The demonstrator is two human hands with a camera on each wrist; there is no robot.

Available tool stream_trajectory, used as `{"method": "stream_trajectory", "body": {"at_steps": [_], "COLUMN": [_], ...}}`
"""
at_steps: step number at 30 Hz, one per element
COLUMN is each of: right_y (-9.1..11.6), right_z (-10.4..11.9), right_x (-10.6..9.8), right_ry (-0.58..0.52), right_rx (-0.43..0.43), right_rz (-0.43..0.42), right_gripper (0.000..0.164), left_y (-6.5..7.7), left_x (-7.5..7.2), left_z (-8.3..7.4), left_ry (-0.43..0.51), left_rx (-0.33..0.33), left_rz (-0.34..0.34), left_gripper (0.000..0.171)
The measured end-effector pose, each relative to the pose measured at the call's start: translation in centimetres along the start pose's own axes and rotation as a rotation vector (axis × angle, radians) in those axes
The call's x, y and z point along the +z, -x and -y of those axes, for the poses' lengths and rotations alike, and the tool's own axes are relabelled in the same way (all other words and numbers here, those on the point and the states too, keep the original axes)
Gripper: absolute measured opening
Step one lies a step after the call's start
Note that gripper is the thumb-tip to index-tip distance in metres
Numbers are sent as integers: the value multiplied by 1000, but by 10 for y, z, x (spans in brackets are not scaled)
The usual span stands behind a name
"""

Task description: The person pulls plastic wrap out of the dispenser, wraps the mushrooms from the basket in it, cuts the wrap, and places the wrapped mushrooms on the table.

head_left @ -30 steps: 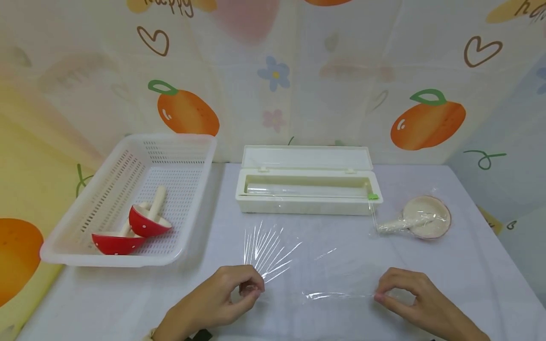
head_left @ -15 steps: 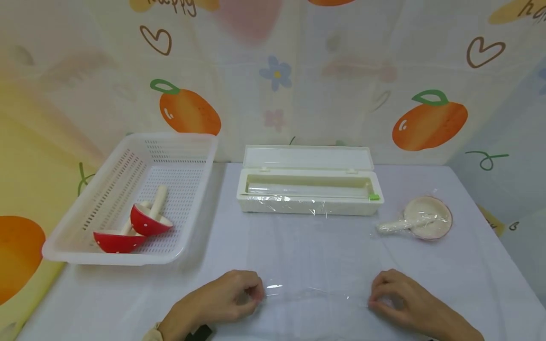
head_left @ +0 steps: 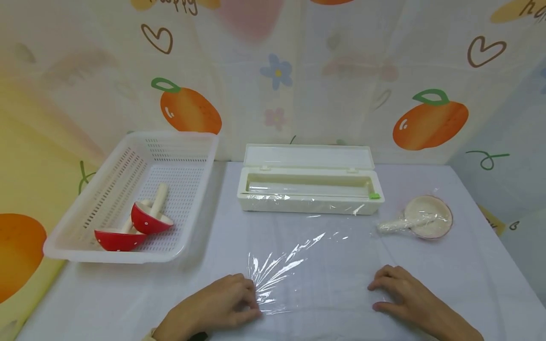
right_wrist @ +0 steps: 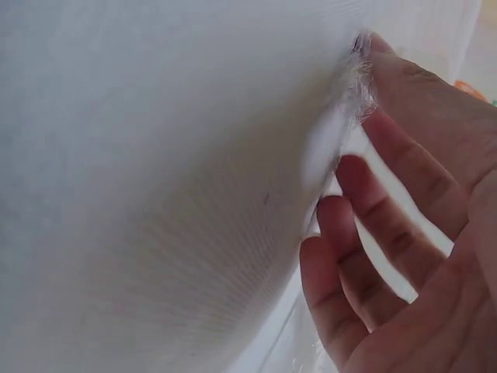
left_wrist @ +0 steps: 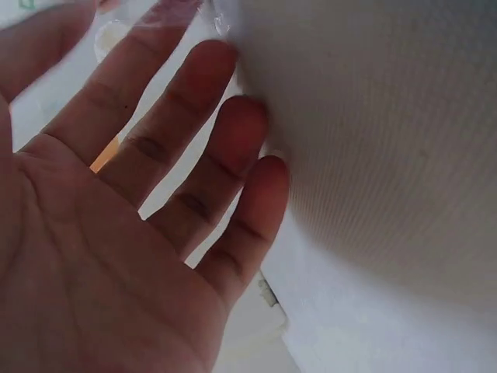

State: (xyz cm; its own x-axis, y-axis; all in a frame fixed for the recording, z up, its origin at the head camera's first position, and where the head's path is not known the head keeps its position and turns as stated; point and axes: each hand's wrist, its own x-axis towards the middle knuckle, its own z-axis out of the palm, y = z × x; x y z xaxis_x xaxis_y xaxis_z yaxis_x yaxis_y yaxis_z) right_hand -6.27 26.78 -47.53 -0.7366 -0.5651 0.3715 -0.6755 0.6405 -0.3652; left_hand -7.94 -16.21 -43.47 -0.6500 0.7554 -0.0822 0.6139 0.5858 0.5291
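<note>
A sheet of clear cling film runs from the white dispenser box down the white-covered table, creased in bright rays near its left corner. My left hand is at that corner, thumb and forefinger apart; in the left wrist view film lies at the forefinger's tip and the fingers are nearly straight. By the right corner is my right hand, its thumb parted from the forefinger. Bunched film clings beside its thumb and forefinger in the right wrist view. The box's lid stands raised, showing the film roll inside.
A white perforated basket at left holds two red, white-dotted toy mushrooms with pale stems. Right of the box lies a film-wrapped toy mushroom, pale side up. The box carries a green slider. A patterned cloth hangs behind the table.
The film came down from taut onto the table between the hands. Both hands loosened from a pinch, thumbs now parted from forefingers. The green slider's loose film strip no longer shows.
</note>
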Motion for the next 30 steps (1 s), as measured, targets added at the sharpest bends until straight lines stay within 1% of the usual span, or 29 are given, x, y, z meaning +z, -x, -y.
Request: {"method": "stream_trajectory", "body": {"at_steps": [3,6,9,12,15,18,22,24,30], "right_y": [2,4,5,6,6,6,6,5,5], "right_z": [0,0,-1,-1,-1,-1,-1,-1,1], "right_x": [1,2,4,4,4,3,3,4,3], "right_ry": [42,47,51,63,73,65,48,44,44], "right_rx": [26,61,68,61,66,68,51,46,70], "right_rz": [-18,-24,-31,-35,-30,-28,-35,-37,-22], "right_gripper": [41,47,52,53,54,54,55,56,55], "left_y": [2,4,6,10,14,17,21,23,31], "left_x": [-2,-5,-7,-13,-24,-36,-52,-59,-79], "left_z": [3,5,4,0,-6,-10,-9,-7,-1], "left_ry": [53,83,92,94,49,-30,-122,-145,-159], "left_rx": [-28,-70,-103,-130,-129,-108,-86,-89,-180], "left_rz": [-2,2,7,-9,-74,-167,-283,-322,-404], "left_gripper": [13,11,10,15,18,15,13,16,26]}}
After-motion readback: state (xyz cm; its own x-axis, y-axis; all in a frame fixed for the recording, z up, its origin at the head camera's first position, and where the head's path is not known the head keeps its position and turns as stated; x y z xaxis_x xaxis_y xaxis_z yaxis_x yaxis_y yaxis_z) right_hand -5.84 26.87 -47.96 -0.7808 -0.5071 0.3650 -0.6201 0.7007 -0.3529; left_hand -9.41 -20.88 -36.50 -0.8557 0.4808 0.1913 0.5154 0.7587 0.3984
